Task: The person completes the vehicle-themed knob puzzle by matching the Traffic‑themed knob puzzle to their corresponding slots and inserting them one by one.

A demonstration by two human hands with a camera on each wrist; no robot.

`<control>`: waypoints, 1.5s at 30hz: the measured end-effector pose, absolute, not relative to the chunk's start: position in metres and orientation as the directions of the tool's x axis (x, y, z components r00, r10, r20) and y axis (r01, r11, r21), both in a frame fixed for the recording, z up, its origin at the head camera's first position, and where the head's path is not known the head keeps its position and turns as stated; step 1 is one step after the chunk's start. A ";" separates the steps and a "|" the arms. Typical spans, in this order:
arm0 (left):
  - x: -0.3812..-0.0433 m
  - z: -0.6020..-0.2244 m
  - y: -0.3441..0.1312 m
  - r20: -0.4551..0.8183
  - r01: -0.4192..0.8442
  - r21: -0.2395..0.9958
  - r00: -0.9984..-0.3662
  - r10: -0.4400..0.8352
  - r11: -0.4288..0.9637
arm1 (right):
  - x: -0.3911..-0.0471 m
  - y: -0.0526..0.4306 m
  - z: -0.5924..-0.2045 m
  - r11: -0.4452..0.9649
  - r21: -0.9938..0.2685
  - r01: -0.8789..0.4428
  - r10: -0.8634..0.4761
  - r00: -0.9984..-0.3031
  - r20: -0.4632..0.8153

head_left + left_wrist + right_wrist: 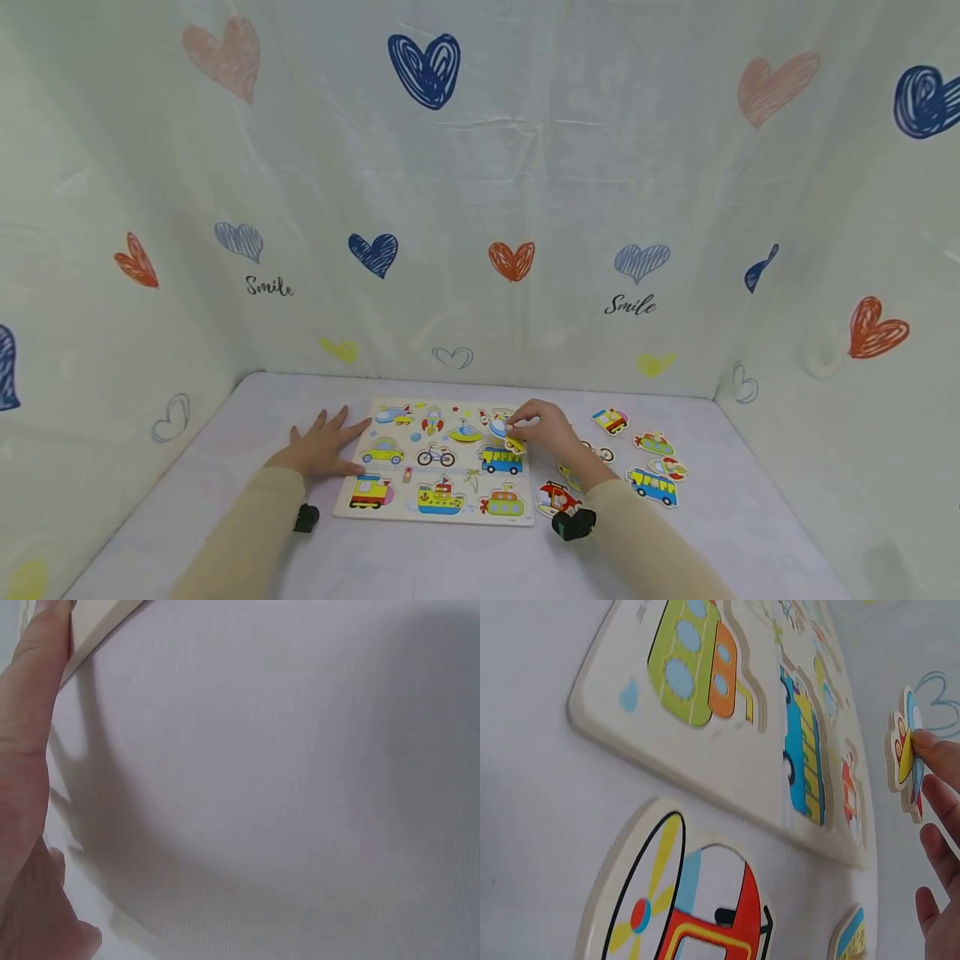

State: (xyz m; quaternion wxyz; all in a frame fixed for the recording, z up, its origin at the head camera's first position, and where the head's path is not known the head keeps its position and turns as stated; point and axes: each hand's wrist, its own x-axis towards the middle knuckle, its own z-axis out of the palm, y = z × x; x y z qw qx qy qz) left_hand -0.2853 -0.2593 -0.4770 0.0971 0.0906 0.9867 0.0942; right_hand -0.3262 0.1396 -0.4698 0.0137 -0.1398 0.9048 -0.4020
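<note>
My right hand (551,435) pinches a wooden airplane piece (498,428) between thumb and fingers over the upper right of the puzzle board (465,451). In the right wrist view the airplane piece (904,754) is held raised off the board, its blue body and yellow wing visible. The board carries pictures of vehicles, among them a car, a bicycle, a bus and a ship. Fingers spread, my left hand (321,446) lies at the board's left edge. In the left wrist view, its thumb (34,697) reaches the board's edge (97,626).
Loose pieces lie right of the board: a helicopter (557,498), a bus (652,488), a train (611,421), a submarine (655,443) and a rocket (670,468). The right forearm partly covers a bicycle piece (602,452). Heart-printed white sheeting (450,317) walls the table (435,558) behind and at both sides.
</note>
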 end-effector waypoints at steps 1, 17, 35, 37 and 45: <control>-0.285 -0.478 -0.258 -0.177 0.158 0.210 -0.964 0.196 0.965 | -0.327 0.137 -0.470 0.631 -0.736 -0.245 -0.269 -0.959 0.088; -0.289 -0.485 -0.243 -0.243 0.062 0.276 -0.961 0.132 0.959 | -0.335 0.097 -0.476 0.558 -0.776 -0.292 -0.312 -0.941 0.129; -0.291 -0.473 -0.246 -0.348 0.045 0.286 -0.926 0.148 0.957 | -0.354 0.037 -0.476 0.542 -0.777 -0.320 -0.382 -0.917 0.111; -0.291 -0.473 -0.247 -0.348 0.049 0.286 -0.925 0.151 0.957 | -0.356 0.028 -0.475 0.539 -0.780 -0.317 -0.388 -0.916 0.104; -0.295 -0.471 -0.248 -0.354 0.066 0.260 -0.921 0.159 0.963 | -0.371 -0.003 -0.485 0.562 -0.759 -0.330 -0.384 -0.916 0.114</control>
